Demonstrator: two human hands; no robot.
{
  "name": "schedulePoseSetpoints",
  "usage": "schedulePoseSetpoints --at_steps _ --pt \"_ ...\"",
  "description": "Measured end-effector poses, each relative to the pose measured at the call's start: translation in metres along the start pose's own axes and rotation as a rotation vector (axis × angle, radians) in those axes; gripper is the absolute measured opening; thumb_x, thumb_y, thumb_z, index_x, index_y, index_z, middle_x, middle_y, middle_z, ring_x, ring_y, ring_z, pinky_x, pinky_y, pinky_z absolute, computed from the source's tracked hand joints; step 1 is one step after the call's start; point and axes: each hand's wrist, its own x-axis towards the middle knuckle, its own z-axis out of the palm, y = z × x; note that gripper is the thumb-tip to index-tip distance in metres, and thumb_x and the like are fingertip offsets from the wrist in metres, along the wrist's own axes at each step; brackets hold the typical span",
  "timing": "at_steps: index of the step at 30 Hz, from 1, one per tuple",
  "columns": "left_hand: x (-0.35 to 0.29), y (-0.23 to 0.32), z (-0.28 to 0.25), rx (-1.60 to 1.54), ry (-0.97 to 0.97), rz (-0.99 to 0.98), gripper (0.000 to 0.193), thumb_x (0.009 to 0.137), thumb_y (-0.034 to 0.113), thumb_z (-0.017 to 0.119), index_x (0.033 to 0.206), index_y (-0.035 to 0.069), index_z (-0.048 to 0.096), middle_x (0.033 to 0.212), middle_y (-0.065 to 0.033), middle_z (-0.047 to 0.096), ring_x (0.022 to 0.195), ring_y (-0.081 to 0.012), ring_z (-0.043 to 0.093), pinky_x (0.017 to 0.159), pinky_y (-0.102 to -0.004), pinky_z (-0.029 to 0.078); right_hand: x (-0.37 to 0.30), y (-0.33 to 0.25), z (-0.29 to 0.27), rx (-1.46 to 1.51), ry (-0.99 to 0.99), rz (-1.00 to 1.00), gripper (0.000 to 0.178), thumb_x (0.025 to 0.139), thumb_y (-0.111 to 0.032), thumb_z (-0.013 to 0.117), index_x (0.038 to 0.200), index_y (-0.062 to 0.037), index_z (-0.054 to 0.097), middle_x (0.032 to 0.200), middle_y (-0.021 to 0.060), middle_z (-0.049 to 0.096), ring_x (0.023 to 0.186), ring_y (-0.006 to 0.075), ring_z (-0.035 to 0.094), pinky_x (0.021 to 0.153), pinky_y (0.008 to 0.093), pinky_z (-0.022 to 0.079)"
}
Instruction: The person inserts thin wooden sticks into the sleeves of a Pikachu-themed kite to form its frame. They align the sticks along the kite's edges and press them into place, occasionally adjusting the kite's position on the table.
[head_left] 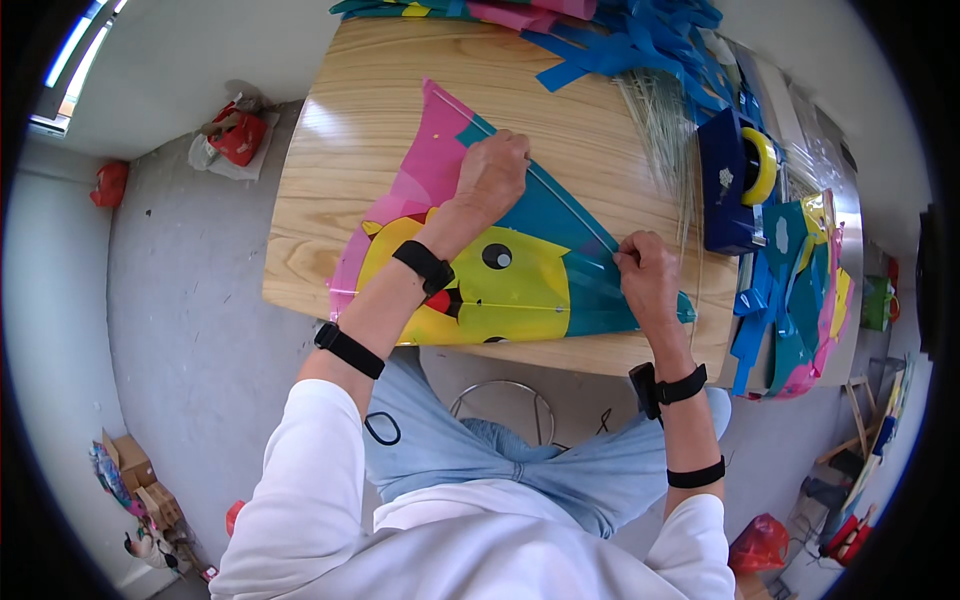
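Note:
A kite [520, 290] of thin printed sheet lies on the wooden table [350, 130], pink on its left, teal on its right, with a yellow cartoon face in the middle. A thin pale rod [565, 205] runs along its upper right edge. Over the upper part of that edge, my left hand [492, 175] is closed, its fingertips pressed together at the rod. Lower on the same edge, my right hand [650, 275] pinches the kite between thumb and fingers. Both forearms partly cover the yellow face and the near edge.
A blue tape dispenser [728, 180] with a yellow roll stands at the right. Behind it lie a bundle of thin clear rods [660, 130] and tangled blue strips [640, 45]. More printed kites [800, 290] are piled at the right. A red bag [238, 138] sits on the floor.

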Motion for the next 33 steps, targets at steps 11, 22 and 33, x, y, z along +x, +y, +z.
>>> schedulePoseSetpoints --at_steps 11,22,33 --pt "-0.028 0.050 -0.064 -0.146 -0.028 0.137 0.004 0.080 0.002 0.062 0.080 0.001 0.059 0.076 -0.0126 0.059 0.072 -0.0295 0.059 0.063 -0.0372 0.046 0.027 0.041 -0.054 -0.263 0.139 0.099 0.004 0.075 -0.005 0.062 0.079 -0.0026 0.063 0.083 0.0189 0.065 0.080 0.0392 0.063 0.069 0.0458 0.050" --pt "-0.106 0.078 -0.106 -0.146 -0.194 0.223 0.004 0.078 0.002 0.065 0.077 0.001 0.061 0.072 -0.0121 0.060 0.068 -0.0273 0.060 0.060 -0.0361 0.046 0.082 0.034 -0.064 -0.327 0.086 0.064 0.009 0.076 -0.008 0.060 0.079 -0.0019 0.067 0.085 0.0242 0.066 0.082 0.0433 0.065 0.075 0.0464 0.054" --pt "-0.143 0.078 -0.104 -0.255 -0.238 0.141 0.007 0.076 0.003 0.068 0.077 0.001 0.061 0.072 -0.0130 0.060 0.066 -0.0291 0.059 0.059 -0.0364 0.046 0.092 0.017 -0.048 -0.402 0.075 0.119 0.011 0.075 -0.009 0.062 0.081 -0.0022 0.067 0.089 0.0223 0.067 0.089 0.0398 0.065 0.077 0.0456 0.053"
